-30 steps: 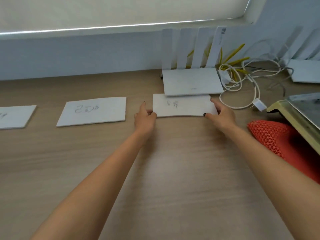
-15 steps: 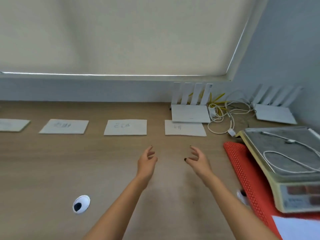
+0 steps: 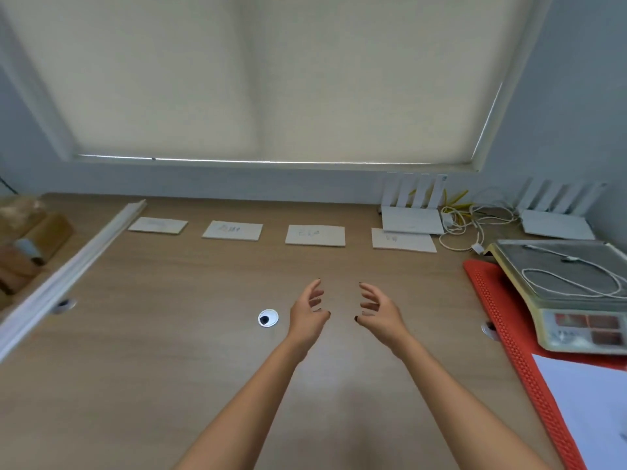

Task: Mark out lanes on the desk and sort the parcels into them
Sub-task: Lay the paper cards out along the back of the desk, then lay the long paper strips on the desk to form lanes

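Observation:
Several white label cards lie in a row along the far side of the wooden desk (image 3: 169, 334): one at the far left (image 3: 157, 225), a second (image 3: 232, 230), a third (image 3: 315, 235) and the rightmost card (image 3: 403, 240), each with faint handwriting. My left hand (image 3: 308, 312) and my right hand (image 3: 378, 312) hover over the middle of the desk, palms facing each other, fingers loosely spread, holding nothing. Brown parcels (image 3: 32, 239) sit at the far left, behind a white rail (image 3: 68, 279).
A white router (image 3: 412, 218) stands behind the rightmost card, with tangled cables (image 3: 471, 222) and a second router (image 3: 556, 223) to its right. A weighing scale (image 3: 573, 290) rests on an orange mat (image 3: 515, 334), with white paper (image 3: 590, 408) nearby. A cable grommet (image 3: 268, 318) is left of my hands.
Both hands let go of the rightmost card and pulled back toward me to mid-desk. The view rose and widened, now showing the whole card row and the left rail.

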Motion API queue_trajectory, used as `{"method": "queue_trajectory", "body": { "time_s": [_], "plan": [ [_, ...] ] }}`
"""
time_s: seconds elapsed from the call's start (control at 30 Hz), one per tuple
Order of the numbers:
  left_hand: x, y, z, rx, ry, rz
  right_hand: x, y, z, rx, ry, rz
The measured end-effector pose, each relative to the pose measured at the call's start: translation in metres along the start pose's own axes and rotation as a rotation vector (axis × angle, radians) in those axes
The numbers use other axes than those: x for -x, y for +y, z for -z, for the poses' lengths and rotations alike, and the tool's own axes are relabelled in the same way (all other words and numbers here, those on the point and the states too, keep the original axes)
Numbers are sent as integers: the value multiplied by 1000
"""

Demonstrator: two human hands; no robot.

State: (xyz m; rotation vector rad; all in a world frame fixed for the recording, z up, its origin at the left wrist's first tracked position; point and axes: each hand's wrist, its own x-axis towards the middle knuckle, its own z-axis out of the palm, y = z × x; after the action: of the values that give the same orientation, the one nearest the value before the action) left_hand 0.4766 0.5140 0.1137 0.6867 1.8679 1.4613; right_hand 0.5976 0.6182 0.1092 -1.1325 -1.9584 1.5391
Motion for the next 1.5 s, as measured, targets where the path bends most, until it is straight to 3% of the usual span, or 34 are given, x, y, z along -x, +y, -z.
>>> {"method": "queue_trajectory", "body": {
  "time_s": [0.3, 0.7, 1.3, 1.5],
  "plan": [
    [44, -28, 97, -8, 41, 12, 46, -26, -89, 66, -37, 56],
    [58, -51, 320, -115, -36, -45, 91, -109, -306, 43, -20, 66],
    [79, -65, 463, -105, -21, -51, 119, -156, -441, 36, -54, 41],
    [53, -77, 541, -89, -3, -69, 93, -176, -504, 10, -47, 8]
  ]
}}
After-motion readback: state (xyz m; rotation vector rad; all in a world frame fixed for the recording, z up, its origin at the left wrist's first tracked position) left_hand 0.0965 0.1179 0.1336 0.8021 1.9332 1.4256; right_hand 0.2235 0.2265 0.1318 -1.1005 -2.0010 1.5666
